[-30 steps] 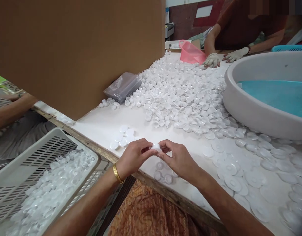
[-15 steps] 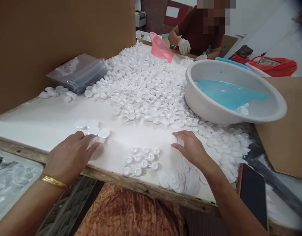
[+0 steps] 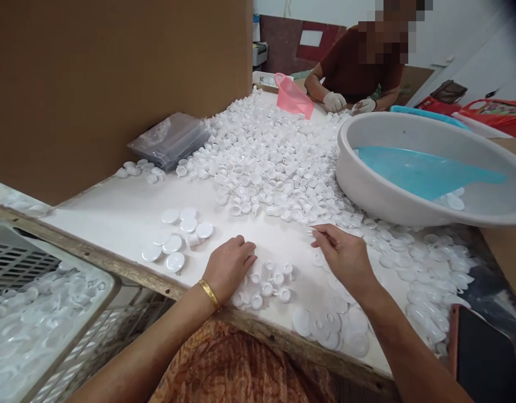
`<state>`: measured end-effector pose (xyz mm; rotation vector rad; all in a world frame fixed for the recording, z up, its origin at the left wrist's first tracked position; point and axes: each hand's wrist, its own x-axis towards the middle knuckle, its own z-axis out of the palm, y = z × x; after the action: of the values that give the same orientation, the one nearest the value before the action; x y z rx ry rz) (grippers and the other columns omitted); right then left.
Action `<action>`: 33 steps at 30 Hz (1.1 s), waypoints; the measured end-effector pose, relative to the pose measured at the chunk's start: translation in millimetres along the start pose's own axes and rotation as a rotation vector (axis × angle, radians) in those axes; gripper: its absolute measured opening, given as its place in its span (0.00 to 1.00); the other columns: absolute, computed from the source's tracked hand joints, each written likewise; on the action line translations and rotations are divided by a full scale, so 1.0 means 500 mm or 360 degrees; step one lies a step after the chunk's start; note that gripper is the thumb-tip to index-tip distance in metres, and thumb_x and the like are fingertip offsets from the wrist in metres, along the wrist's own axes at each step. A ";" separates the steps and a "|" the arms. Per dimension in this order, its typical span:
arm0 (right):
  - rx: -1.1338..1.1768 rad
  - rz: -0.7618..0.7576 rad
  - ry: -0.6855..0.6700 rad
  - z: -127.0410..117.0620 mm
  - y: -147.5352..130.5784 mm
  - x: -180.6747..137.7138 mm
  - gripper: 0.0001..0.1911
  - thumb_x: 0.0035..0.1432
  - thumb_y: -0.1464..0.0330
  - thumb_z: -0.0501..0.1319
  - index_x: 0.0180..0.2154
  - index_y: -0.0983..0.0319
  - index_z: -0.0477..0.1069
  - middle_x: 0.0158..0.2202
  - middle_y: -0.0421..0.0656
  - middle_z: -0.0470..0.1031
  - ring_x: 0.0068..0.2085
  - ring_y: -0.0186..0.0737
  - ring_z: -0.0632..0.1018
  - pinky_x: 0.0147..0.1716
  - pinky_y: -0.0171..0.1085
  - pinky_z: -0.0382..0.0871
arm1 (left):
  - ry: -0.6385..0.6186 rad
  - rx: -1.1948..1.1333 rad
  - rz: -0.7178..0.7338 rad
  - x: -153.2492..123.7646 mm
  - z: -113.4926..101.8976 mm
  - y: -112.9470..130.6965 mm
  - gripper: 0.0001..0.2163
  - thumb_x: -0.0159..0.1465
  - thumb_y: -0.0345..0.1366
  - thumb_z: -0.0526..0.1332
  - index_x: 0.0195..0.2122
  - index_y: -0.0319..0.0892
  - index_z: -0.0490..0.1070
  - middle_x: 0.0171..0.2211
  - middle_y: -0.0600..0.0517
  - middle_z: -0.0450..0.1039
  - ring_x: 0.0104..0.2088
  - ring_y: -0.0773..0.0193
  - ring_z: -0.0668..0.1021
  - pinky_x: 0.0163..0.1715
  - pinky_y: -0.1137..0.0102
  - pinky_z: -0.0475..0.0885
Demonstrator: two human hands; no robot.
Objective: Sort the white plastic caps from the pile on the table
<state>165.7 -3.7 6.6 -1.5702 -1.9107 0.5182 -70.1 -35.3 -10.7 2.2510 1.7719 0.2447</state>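
Observation:
My left hand (image 3: pixel 228 266) rests knuckles up on the white table (image 3: pixel 127 215), fingers curled under, just left of a small cluster of white cup-shaped caps (image 3: pixel 264 282). What it holds, if anything, is hidden. My right hand (image 3: pixel 344 254) lies palm down to the right of that cluster. Its thumb and forefinger pinch together at a small white piece (image 3: pixel 313 231) near the edge of the big pile of caps (image 3: pixel 275 162). A group of flat white discs (image 3: pixel 174 240) lies left of my left hand. More discs (image 3: pixel 329 324) sit by the table's front edge.
A grey basin (image 3: pixel 379 190) holding a blue scoop (image 3: pixel 421 173) stands at right. A cardboard wall (image 3: pixel 115 84), plastic bags (image 3: pixel 169 140) and a pink scoop (image 3: pixel 294 95) lie behind. A grey basket (image 3: pixel 14 252) of white pieces sits lower left, a phone (image 3: pixel 480 358) lower right. A person's gloved hands (image 3: pixel 336 101) work opposite.
One second ago both hands held one white piece together. They parted, the left reaching to the flat discs, the right to the pile's edge. Now the left hand is back near the centre.

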 end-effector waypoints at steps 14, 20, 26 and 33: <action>0.0435 -0.0699 -0.0342 0.174 -0.086 0.019 0.14 0.58 0.74 0.56 0.46 0.63 0.71 0.45 0.48 0.74 0.48 0.39 0.74 0.49 0.40 0.69 | 0.0117 -0.1528 -0.0742 0.029 -0.015 -0.036 0.14 0.53 0.41 0.60 0.37 0.38 0.73 0.21 0.55 0.70 0.21 0.70 0.71 0.21 0.75 0.63; 0.0430 -0.0682 -0.0354 0.167 -0.070 0.009 0.15 0.58 0.74 0.55 0.46 0.63 0.71 0.48 0.48 0.73 0.50 0.38 0.73 0.51 0.39 0.68 | 0.0236 -0.1883 -0.0836 0.025 0.002 -0.026 0.12 0.49 0.35 0.63 0.34 0.36 0.71 0.17 0.58 0.66 0.17 0.74 0.66 0.19 0.76 0.62; 0.0300 -0.0678 -0.0376 0.166 -0.067 0.007 0.14 0.59 0.74 0.55 0.46 0.62 0.71 0.48 0.47 0.73 0.49 0.38 0.74 0.49 0.39 0.69 | 0.0168 -0.1873 -0.0885 0.032 0.012 -0.024 0.10 0.49 0.33 0.61 0.33 0.36 0.68 0.15 0.58 0.66 0.15 0.73 0.66 0.17 0.76 0.63; -0.0275 -0.0954 -0.0323 0.157 -0.073 -0.002 0.13 0.61 0.73 0.53 0.45 0.62 0.72 0.48 0.45 0.74 0.45 0.41 0.75 0.41 0.41 0.70 | 0.0027 -0.1720 -0.0910 0.037 0.004 -0.037 0.06 0.52 0.32 0.58 0.31 0.38 0.67 0.15 0.58 0.64 0.16 0.70 0.67 0.17 0.74 0.64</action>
<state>86.4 -6.6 -28.5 -0.9804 -2.4961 0.2595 -81.9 -13.4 -19.0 0.9668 1.5985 0.8380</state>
